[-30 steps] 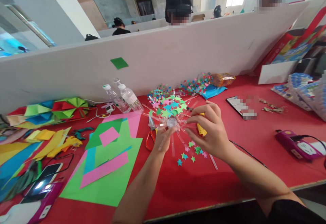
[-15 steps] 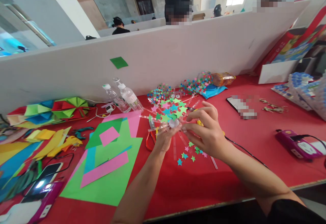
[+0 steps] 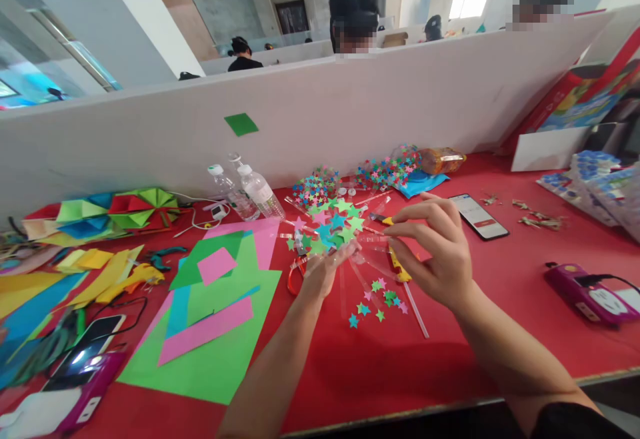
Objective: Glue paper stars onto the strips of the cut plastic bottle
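My left hand (image 3: 323, 272) grips a craft of clear plastic strips from below, with most of its fingers hidden behind it. Green, blue and pink paper stars (image 3: 333, 226) cover the craft's middle, and its clear strips (image 3: 373, 239) spread outward like rays. To the right of it hovers my right hand (image 3: 435, 249), its fingers curved and apart, with nothing visible between them. Loose paper stars (image 3: 380, 299) lie on the red table below the craft. Red-handled pliers (image 3: 295, 276) are partly hidden behind my left hand. A yellow tool (image 3: 397, 262) lies by my right fingertips.
Coloured paper sheets (image 3: 225, 319) lie at left, near folded paper ornaments (image 3: 115, 212). Plastic bottles (image 3: 257, 189) stand by the white partition (image 3: 300, 119). Star-covered balls (image 3: 317, 186) sit at the back. A phone (image 3: 480, 216) and a purple power strip (image 3: 590, 292) are at right.
My right hand has moved right, away from the craft, and its fingers have spread. The craft has tilted in my left hand, so the round clear piece at its base no longer shows.
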The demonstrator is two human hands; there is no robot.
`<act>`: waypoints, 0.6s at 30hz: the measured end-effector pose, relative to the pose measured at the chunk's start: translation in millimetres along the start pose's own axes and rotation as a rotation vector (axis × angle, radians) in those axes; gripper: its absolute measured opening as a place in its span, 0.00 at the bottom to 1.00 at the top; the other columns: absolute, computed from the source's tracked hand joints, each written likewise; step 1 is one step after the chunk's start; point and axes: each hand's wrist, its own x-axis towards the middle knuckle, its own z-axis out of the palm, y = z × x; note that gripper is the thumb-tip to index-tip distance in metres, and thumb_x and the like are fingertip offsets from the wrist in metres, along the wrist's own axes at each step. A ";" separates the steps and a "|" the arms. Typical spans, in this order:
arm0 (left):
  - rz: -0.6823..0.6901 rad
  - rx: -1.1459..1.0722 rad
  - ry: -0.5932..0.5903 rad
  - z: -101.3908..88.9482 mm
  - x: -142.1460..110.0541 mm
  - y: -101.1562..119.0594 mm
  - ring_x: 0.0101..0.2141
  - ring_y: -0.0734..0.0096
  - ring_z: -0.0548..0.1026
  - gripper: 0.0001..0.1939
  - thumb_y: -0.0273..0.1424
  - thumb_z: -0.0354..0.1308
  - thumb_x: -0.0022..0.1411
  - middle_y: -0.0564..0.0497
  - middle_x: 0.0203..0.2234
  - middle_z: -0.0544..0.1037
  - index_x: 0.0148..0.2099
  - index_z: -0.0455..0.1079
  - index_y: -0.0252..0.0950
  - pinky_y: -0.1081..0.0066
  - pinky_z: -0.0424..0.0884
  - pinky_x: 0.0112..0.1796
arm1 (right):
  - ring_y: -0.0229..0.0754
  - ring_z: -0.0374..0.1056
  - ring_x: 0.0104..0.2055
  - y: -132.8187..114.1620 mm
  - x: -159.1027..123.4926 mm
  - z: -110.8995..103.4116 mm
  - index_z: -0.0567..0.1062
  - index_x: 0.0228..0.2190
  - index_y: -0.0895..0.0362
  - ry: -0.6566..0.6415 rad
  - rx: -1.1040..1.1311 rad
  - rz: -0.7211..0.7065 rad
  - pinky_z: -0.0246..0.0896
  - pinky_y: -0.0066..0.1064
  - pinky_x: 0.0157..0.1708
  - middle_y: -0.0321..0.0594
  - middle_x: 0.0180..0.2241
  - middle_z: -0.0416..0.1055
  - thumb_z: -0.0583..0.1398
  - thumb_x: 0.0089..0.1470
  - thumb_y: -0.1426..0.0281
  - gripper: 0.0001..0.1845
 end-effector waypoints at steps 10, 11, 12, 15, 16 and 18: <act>0.049 0.062 -0.085 -11.4 6.3 1.0 0.42 0.55 0.77 0.09 0.37 0.67 0.46 0.47 0.29 0.82 0.29 0.77 0.37 0.60 0.70 0.46 | 0.42 0.67 0.40 17.8 2.5 -9.7 0.72 0.41 0.55 -0.175 0.120 -0.069 0.64 0.38 0.41 0.40 0.37 0.73 0.59 0.53 0.78 0.13; 0.060 0.074 -0.102 -10.7 5.9 3.0 0.41 0.56 0.77 0.09 0.37 0.67 0.47 0.48 0.29 0.82 0.29 0.77 0.37 0.61 0.69 0.46 | 0.42 0.66 0.40 19.0 1.8 -8.0 0.72 0.41 0.55 -0.203 0.123 -0.089 0.64 0.38 0.42 0.41 0.37 0.73 0.59 0.53 0.78 0.13; 0.068 0.084 -0.118 -9.8 5.3 5.0 0.40 0.57 0.77 0.09 0.37 0.66 0.48 0.48 0.29 0.82 0.29 0.77 0.37 0.62 0.69 0.46 | 0.42 0.66 0.41 19.7 1.3 -6.1 0.72 0.42 0.56 -0.224 0.119 -0.100 0.64 0.38 0.42 0.41 0.38 0.73 0.59 0.54 0.78 0.13; 0.103 0.103 -0.156 -6.8 3.1 10.2 0.35 0.62 0.77 0.08 0.36 0.64 0.50 0.48 0.27 0.81 0.28 0.77 0.36 0.65 0.68 0.43 | 0.42 0.65 0.41 19.4 0.5 -0.8 0.72 0.42 0.56 -0.280 0.092 -0.105 0.63 0.38 0.43 0.42 0.38 0.73 0.59 0.55 0.77 0.11; 0.122 0.104 -0.173 -5.8 2.5 11.7 0.33 0.63 0.76 0.08 0.36 0.64 0.50 0.48 0.27 0.80 0.27 0.76 0.36 0.66 0.67 0.41 | 0.42 0.65 0.41 18.7 0.6 0.6 0.72 0.42 0.56 -0.294 0.086 -0.105 0.63 0.38 0.43 0.41 0.38 0.73 0.58 0.56 0.76 0.11; 0.157 0.094 -0.214 -3.8 1.8 14.4 0.31 0.66 0.74 0.08 0.36 0.63 0.51 0.49 0.26 0.79 0.26 0.75 0.36 0.67 0.66 0.38 | 0.41 0.65 0.40 17.0 0.8 2.3 0.72 0.40 0.56 -0.312 0.088 -0.111 0.63 0.38 0.43 0.41 0.37 0.73 0.57 0.58 0.75 0.08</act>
